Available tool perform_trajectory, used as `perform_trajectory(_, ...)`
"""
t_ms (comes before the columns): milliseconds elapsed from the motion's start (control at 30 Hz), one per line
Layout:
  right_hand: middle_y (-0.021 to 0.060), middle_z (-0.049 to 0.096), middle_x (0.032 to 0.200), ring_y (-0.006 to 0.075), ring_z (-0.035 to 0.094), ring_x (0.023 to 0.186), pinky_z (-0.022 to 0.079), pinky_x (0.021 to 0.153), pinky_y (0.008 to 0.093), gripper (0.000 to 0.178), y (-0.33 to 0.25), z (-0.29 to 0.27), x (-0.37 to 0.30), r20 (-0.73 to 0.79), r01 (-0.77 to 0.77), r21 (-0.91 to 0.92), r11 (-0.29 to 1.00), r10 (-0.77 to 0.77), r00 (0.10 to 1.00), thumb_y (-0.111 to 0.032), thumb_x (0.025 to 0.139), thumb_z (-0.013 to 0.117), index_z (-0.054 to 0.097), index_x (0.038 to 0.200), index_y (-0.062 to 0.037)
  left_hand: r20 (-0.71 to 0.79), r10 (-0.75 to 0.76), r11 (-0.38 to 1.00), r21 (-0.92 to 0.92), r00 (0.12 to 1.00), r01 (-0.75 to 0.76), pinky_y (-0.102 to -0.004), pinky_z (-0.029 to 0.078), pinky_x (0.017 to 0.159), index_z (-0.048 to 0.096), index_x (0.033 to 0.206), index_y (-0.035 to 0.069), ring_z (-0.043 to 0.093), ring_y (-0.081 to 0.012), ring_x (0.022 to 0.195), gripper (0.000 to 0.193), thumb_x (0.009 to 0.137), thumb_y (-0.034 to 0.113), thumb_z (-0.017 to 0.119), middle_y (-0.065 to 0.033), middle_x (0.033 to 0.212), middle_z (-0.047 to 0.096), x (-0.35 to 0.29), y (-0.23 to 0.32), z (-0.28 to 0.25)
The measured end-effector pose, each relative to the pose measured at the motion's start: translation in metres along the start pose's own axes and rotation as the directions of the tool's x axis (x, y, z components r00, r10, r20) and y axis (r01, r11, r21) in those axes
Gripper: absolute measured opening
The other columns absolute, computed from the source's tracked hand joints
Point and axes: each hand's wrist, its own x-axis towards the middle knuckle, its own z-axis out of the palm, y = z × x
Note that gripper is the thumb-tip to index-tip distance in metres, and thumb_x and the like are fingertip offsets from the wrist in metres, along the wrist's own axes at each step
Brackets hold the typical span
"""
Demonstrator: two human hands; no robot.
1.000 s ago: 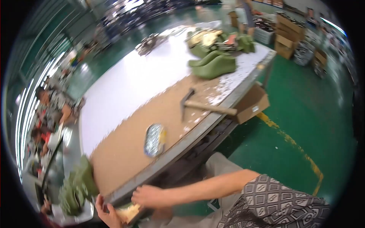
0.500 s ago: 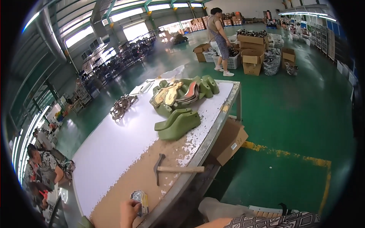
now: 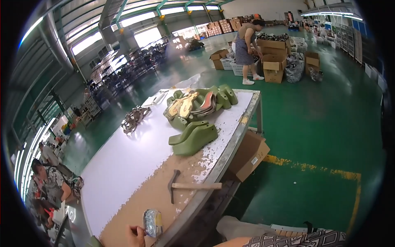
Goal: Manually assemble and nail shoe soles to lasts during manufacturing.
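At the near edge of the table, my left hand (image 3: pixel 135 236) has its fingers bent, with thumb and fingertips at the left edge of a small block-shaped packet (image 3: pixel 152 222). The packet has a shiny silver wrapping and a yellowish side. My right forearm (image 3: pixel 233 242) shows at the lower edge; its hand is out of view. Beyond the packet lies a hammer (image 3: pixel 195 186) with a wooden handle and dark metal head. Green shoe lasts (image 3: pixel 195 140) lie farther up the table, some heaped together with flat cream and red sole-shaped pieces (image 3: pixel 183 106).
The worktable (image 3: pixel 123 164) has a worn white covering over brown board. A tangle of brown straps (image 3: pixel 134 119) lies at its left. A carton (image 3: pixel 249 156) sits below its right edge. One person (image 3: pixel 245 45) bends by boxes behind; another (image 3: pixel 53 185) sits at left.
My left hand has drawn slightly down and left, leaving more of the packet's silver face showing. The person at the back has bent toward the boxes.
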Motion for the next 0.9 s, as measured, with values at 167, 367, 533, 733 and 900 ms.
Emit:
perform_trajectory(167, 0.0135, 0.06, 0.101, 0.0324, 0.059, 0.091, 0.049, 0.07, 0.0424, 0.043, 0.01, 0.004, -0.001, -0.08, 0.072, -0.069, 0.995, -0.077, 0.994, -0.027, 0.073, 0.066, 0.054, 0.107, -0.0037, -0.165, -0.08, 0.873, -0.488, 0.983, -0.01, -0.029, 0.051, 0.079, 0.062, 0.113, -0.003, 0.063, -0.0172, 0.085, 0.025, 0.092, 0.011, 0.061, -0.0116, 0.091, 0.067, -0.098, 0.017, -0.043)
perform_trajectory(367, 0.017, 0.057, 0.106, 0.0327, 0.057, 0.098, 0.049, 0.077, 0.0409, 0.048, 0.011, -0.001, -0.002, -0.038, 0.142, -0.097, 0.985, -0.146, 0.988, -0.02, 0.072, 0.066, 0.049, 0.111, 0.002, -0.349, -0.401, 0.803, -0.579, 0.847, 0.141, -0.0281, 0.052, 0.072, 0.061, 0.108, -0.003, 0.062, -0.0174, 0.082, 0.023, 0.092, 0.013, 0.063, -0.0126, 0.091, 0.066, -0.171, -0.038, -0.025)
perform_trajectory(533, 0.0153, 0.048, 0.128, 0.0285, 0.051, 0.113, 0.046, 0.09, 0.0386, 0.08, 0.008, -0.023, -0.012, 0.084, 0.118, -0.09, 0.989, -0.11, 0.99, -0.024, 0.062, 0.078, 0.04, 0.13, -0.004, -0.518, -0.084, 0.941, -0.322, 0.851, -0.103, -0.027, 0.052, 0.07, 0.059, 0.099, -0.003, 0.06, -0.0153, 0.079, 0.016, 0.091, 0.01, 0.064, -0.011, 0.091, 0.064, -0.167, -0.053, -0.017)
perform_trajectory(733, 0.0176, 0.058, 0.111, 0.0363, 0.056, 0.104, 0.046, 0.09, 0.0434, 0.046, 0.028, -0.126, -0.098, -0.382, -0.325, -0.094, 0.941, 0.267, 0.885, -0.022, 0.076, 0.07, 0.055, 0.115, -0.0031, -0.401, -0.209, 0.921, -0.389, 0.892, 0.041, -0.0286, 0.049, 0.075, 0.065, 0.084, 0.0, 0.062, -0.0172, 0.079, 0.008, 0.079, 0.003, 0.07, -0.0093, 0.084, 0.066, -0.17, -0.028, -0.017)
perform_trajectory(900, 0.0153, 0.055, 0.116, 0.0344, 0.053, 0.108, 0.043, 0.09, 0.0458, 0.042, 0.076, -0.179, -0.184, -0.542, -0.661, -0.487, 0.572, 0.396, 0.741, -0.019, 0.083, 0.065, 0.053, 0.122, -0.007, -0.315, 0.049, 0.978, -0.179, 0.948, -0.11, -0.0349, 0.049, 0.082, 0.067, 0.083, 0.003, 0.062, -0.0257, 0.095, 0.008, 0.075, 0.004, 0.068, -0.0118, 0.098, 0.068, -0.159, -0.023, -0.019)
